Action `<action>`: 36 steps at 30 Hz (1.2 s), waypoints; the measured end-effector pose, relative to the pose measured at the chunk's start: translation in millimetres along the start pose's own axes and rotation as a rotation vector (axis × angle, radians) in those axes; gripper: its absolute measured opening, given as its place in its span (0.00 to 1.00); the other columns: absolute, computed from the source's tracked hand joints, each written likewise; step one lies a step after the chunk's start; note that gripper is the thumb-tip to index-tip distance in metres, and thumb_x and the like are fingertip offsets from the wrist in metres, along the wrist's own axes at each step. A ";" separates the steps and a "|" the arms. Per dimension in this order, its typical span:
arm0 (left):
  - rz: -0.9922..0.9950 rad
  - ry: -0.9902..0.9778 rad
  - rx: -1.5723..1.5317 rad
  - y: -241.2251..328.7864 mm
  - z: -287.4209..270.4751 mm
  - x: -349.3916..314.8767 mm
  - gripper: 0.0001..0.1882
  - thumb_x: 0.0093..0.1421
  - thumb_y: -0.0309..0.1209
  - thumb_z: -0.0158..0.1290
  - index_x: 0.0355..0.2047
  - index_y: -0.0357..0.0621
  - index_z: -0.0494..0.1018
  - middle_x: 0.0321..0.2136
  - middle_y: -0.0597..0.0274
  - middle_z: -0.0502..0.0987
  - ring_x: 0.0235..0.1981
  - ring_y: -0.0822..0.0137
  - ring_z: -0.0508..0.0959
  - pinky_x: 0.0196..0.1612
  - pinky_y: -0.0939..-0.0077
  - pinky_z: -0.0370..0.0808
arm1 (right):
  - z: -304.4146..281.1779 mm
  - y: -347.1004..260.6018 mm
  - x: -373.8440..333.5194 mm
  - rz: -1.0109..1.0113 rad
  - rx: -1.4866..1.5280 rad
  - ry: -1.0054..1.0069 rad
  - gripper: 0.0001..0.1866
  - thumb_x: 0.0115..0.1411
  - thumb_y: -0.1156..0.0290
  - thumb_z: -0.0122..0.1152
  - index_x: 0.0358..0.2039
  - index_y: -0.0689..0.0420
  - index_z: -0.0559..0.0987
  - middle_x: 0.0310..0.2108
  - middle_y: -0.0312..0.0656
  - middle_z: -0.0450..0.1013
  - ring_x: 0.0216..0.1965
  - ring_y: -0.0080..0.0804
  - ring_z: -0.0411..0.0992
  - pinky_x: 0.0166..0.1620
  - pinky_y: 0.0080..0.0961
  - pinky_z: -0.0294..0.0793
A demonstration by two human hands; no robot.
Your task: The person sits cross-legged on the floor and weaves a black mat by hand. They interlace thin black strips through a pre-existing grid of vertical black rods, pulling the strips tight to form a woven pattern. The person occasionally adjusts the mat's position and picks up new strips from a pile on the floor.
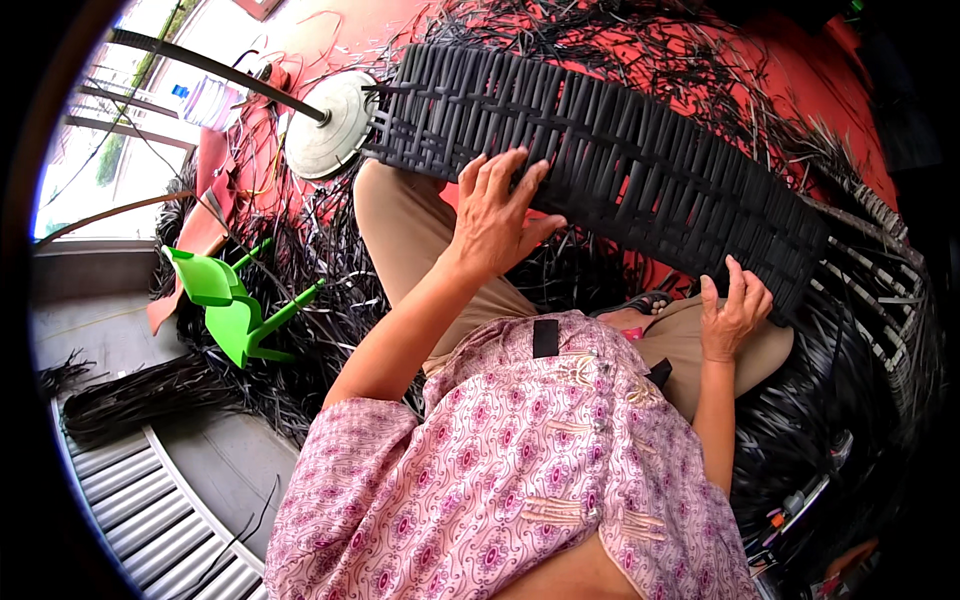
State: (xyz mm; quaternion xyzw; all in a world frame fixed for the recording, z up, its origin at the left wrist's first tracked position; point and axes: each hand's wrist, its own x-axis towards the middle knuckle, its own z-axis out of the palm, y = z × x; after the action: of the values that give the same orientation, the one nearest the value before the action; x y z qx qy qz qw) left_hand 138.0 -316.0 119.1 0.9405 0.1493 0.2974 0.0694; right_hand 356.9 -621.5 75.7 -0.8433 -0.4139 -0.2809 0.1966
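A long, curved panel woven from black flat strips (600, 150) lies across my knees, running from the upper left down to the right. My left hand (500, 215) rests on its near edge, left of the middle, with the fingers spread. Near the panel's right end, my right hand (735, 315) touches the near edge, thumb and fingers apart. Narrow gaps between the strips let the red floor show through. At the panel's left end, a few pale rods reach toward a round whitish disc (328, 125).
A dark pole (220, 80) rises from the disc. Bright green plastic pieces (235, 310) lie to the left among loose black strips (300, 240). White slats (150, 510) are at lower left. A partly wrapped frame (885, 290) stands at right, above black strip bundles (800, 420).
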 end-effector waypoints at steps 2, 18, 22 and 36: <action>0.035 -0.024 -0.037 14.5 -7.0 -7.0 0.32 0.56 0.53 0.62 0.53 0.44 0.75 0.51 0.56 0.72 0.55 0.52 0.71 0.63 0.52 0.61 | 3.0 0.6 -2.9 0.009 0.000 0.011 0.23 0.59 0.49 0.67 0.51 0.45 0.83 0.41 0.36 0.70 0.43 0.39 0.67 0.51 0.38 0.66; -0.078 0.123 -0.114 -9.4 9.6 17.1 0.32 0.60 0.50 0.60 0.58 0.44 0.72 0.59 0.52 0.69 0.61 0.52 0.67 0.64 0.54 0.58 | 12.8 3.7 -8.7 0.023 0.005 0.083 0.17 0.60 0.56 0.68 0.49 0.46 0.84 0.39 0.36 0.70 0.42 0.40 0.67 0.49 0.39 0.67; -0.399 0.125 0.163 -42.6 2.3 -5.2 0.28 0.62 0.48 0.58 0.55 0.42 0.72 0.57 0.50 0.69 0.59 0.49 0.67 0.63 0.53 0.58 | 13.5 1.8 -6.3 0.015 0.020 0.105 0.17 0.65 0.52 0.64 0.49 0.47 0.84 0.38 0.37 0.70 0.41 0.40 0.67 0.48 0.39 0.68; -0.226 0.236 0.180 -74.6 -16.9 19.5 0.21 0.55 0.42 0.66 0.45 0.46 0.77 0.43 0.58 0.76 0.47 0.53 0.72 0.51 0.58 0.67 | -5.0 -9.8 13.6 -0.009 0.071 0.037 0.15 0.61 0.58 0.67 0.45 0.50 0.84 0.38 0.38 0.72 0.42 0.41 0.70 0.49 0.39 0.68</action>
State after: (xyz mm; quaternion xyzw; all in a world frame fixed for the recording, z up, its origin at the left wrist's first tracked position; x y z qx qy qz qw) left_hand 125.5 -238.5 126.9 0.8786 0.2874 0.3815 -0.0002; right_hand 354.2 -610.7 89.1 -0.8284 -0.4240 -0.2824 0.2328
